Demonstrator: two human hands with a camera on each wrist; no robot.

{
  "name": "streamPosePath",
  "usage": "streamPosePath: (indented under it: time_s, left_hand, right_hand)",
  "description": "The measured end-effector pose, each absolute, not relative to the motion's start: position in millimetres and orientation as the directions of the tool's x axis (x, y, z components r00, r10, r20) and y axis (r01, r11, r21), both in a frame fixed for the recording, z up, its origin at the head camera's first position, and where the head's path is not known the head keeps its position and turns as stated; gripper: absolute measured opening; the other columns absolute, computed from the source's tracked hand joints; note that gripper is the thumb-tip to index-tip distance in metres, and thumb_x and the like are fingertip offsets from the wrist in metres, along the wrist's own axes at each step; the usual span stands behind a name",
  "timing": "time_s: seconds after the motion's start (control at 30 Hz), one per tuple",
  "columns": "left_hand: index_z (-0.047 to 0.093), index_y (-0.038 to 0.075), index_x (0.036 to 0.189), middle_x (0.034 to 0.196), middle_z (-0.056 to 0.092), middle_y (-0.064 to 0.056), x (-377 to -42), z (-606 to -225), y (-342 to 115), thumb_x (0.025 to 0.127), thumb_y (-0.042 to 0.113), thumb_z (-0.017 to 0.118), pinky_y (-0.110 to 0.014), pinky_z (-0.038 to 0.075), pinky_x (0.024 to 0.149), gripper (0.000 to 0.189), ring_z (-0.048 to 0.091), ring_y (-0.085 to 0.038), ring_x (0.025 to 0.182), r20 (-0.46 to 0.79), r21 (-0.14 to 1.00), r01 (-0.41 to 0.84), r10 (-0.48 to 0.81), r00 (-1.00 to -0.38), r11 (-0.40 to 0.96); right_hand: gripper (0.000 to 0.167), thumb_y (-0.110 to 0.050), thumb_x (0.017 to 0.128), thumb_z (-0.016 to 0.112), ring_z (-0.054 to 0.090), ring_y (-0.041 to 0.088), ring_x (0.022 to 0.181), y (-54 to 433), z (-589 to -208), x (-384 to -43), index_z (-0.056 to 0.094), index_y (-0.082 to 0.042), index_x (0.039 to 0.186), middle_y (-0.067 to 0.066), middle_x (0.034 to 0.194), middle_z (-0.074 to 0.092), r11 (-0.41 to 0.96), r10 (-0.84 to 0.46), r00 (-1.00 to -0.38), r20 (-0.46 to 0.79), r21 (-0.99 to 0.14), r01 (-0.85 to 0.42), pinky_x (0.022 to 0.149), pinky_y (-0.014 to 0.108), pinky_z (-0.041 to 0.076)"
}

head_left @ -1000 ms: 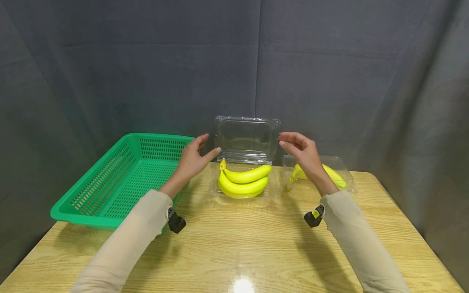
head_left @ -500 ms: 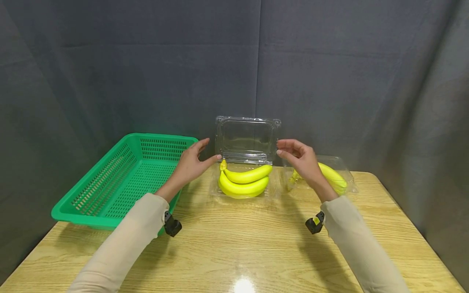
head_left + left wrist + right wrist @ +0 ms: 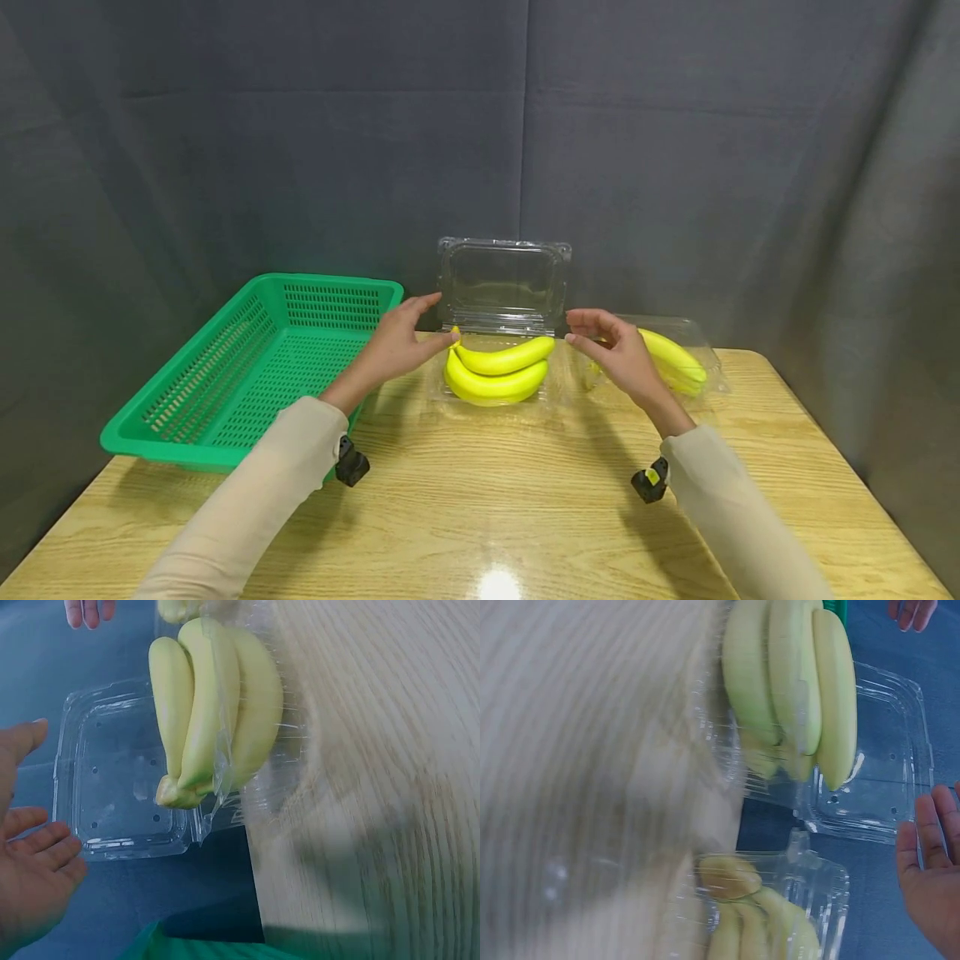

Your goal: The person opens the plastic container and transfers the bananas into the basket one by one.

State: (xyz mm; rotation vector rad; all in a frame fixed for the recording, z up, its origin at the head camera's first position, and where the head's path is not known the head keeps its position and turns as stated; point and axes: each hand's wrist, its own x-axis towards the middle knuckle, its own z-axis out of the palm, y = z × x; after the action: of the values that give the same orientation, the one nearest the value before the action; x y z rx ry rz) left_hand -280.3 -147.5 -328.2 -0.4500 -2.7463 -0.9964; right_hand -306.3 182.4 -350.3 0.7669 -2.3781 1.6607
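Observation:
A bunch of yellow bananas (image 3: 498, 383) lies in the base of a clear plastic clamshell container (image 3: 504, 279), whose lid stands raised at the back. My left hand (image 3: 397, 342) is to the left of the container, fingers and thumb spread, the thumb tip overlapping the banana stem in the head view. On the other side my right hand (image 3: 618, 354) has loosely bent fingers, their tips near the container's right side. Both wrist views show relaxed fingers holding nothing, the left hand (image 3: 37, 862) and the right hand (image 3: 937, 870) each beside the transparent lid (image 3: 889, 757).
A second clear container (image 3: 712, 367) with bananas (image 3: 675, 360) inside stands to the right, partly behind the right hand. At the left is a green slotted basket (image 3: 176, 452). The wooden table (image 3: 480, 500) ends at a dark grey curtain (image 3: 480, 125) behind.
Both hands have come down slightly beside the container, from near the lid's middle toward its hinge. The container, the bananas and the basket stay where they were.

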Motion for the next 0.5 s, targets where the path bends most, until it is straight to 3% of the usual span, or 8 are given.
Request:
streamPosePath:
  time_s: [0.17, 0.4, 0.5]
  left_hand:
    - [0.039, 0.005, 0.148, 0.147, 0.039, -0.017, -281.2, -329.7, -143.3, 0.09, 0.041, 0.068, -0.057, 0.037, 0.101, 0.074, 0.038, -0.038, 0.132, 0.288, 0.564, 0.386, 0.264, -0.921, 0.73]
    - [0.043, 0.003, 0.144, 0.144, 0.044, -0.016, -283.0, -330.2, -137.9, 0.09, 0.038, 0.068, -0.055, 0.037, 0.101, 0.069, 0.04, -0.037, 0.131, 0.299, 0.551, 0.413, 0.29, -0.909, 0.725]
    - [0.044, 0.003, 0.144, 0.143, 0.045, -0.016, -283.6, -330.0, -135.6, 0.091, 0.037, 0.068, -0.055, 0.038, 0.1, 0.067, 0.04, -0.037, 0.131, 0.29, 0.554, 0.42, 0.307, -0.906, 0.718]
  right_hand:
    - [0.042, -0.015, 0.095, 0.064, 0.051, 0.028, 0.118, 182.6, -358.5, -300.9, 0.054, -0.003, 0.134, 0.013, 0.131, 0.055, 0.257, -0.337, -0.868, 0.364, -0.852, -0.456, 0.094, 0.032, 0.045]
    - [0.046, -0.007, 0.096, 0.061, 0.044, 0.038, 0.127, 176.2, -351.6, -277.7, 0.047, 0.006, 0.137, 0.022, 0.138, 0.048, 0.291, -0.336, -0.881, 0.334, -0.852, -0.434, 0.1, 0.049, 0.04]
    - [0.047, -0.01, 0.095, 0.063, 0.044, 0.034, 0.128, 179.9, -366.5, -284.4, 0.048, 0.002, 0.139, 0.018, 0.139, 0.048, 0.285, -0.333, -0.88, 0.339, -0.853, -0.437, 0.101, 0.048, 0.04]
